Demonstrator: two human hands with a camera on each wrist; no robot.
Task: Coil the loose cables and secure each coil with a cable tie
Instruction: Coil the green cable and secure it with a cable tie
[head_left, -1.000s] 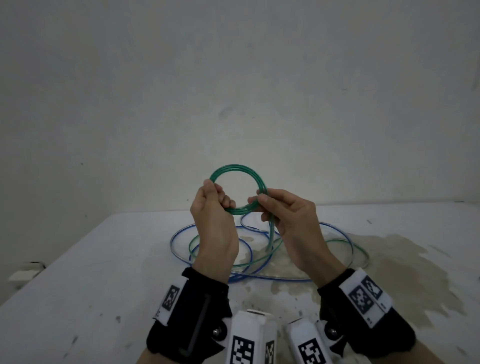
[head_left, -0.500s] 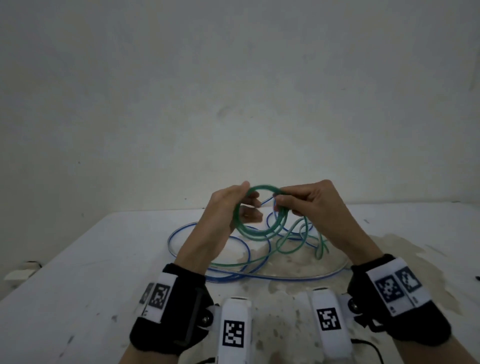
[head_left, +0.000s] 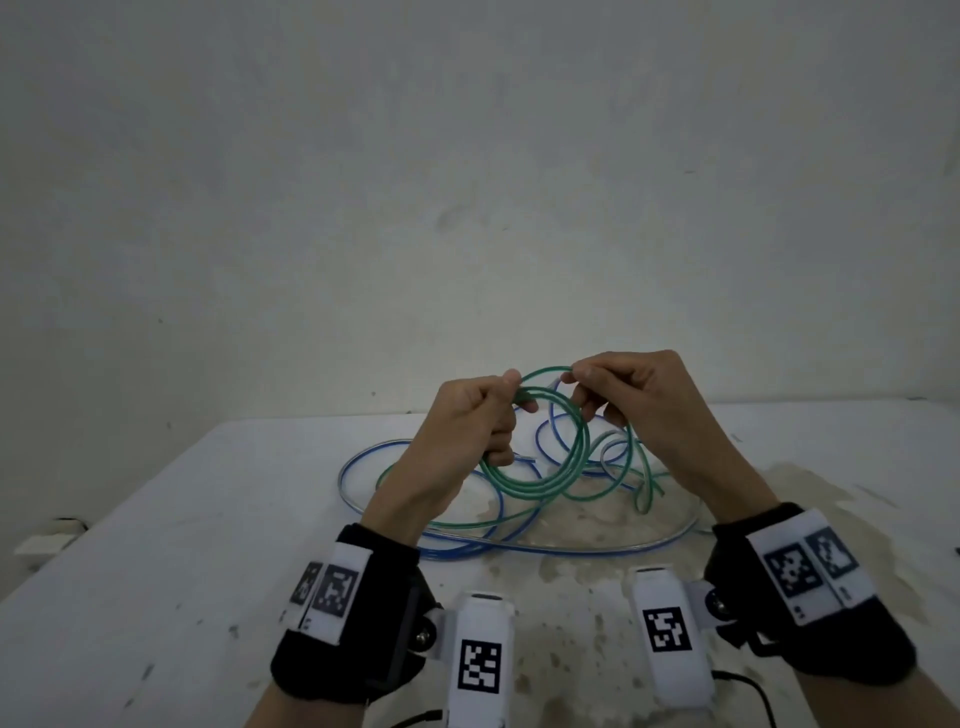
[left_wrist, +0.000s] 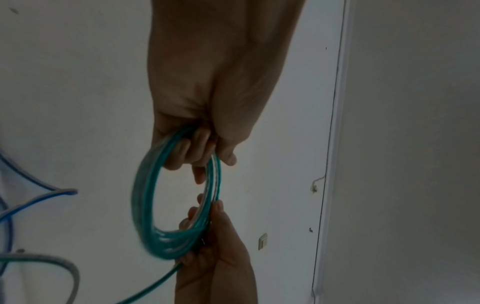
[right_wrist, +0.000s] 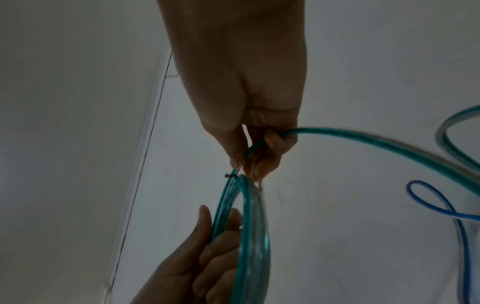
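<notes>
A green cable coil (head_left: 540, 480) of a few loops hangs in the air between my hands, above the table. My left hand (head_left: 511, 397) grips the coil's left side, fingers curled round the loops (left_wrist: 145, 205). At the top of the coil my right hand (head_left: 582, 384) pinches a green strand between thumb and fingers (right_wrist: 255, 147). The loose green tail (head_left: 644, 488) trails down onto the table. A blue cable (head_left: 358, 467) lies in wide loops under the coil. A small dark band (right_wrist: 230, 175) sits on the coil beside my right fingertips.
The white table (head_left: 156, 545) has a brownish stain (head_left: 597, 525) under the cables and ends at a plain wall. A small white object (head_left: 39, 545) sits off the table's left edge. A thin black wire (head_left: 748, 686) runs by my right wrist.
The coil, upright and small a second ago, now hangs tilted and wider. My right hand has turned over and risen to its top, and the loose green tail has been drawn closer.
</notes>
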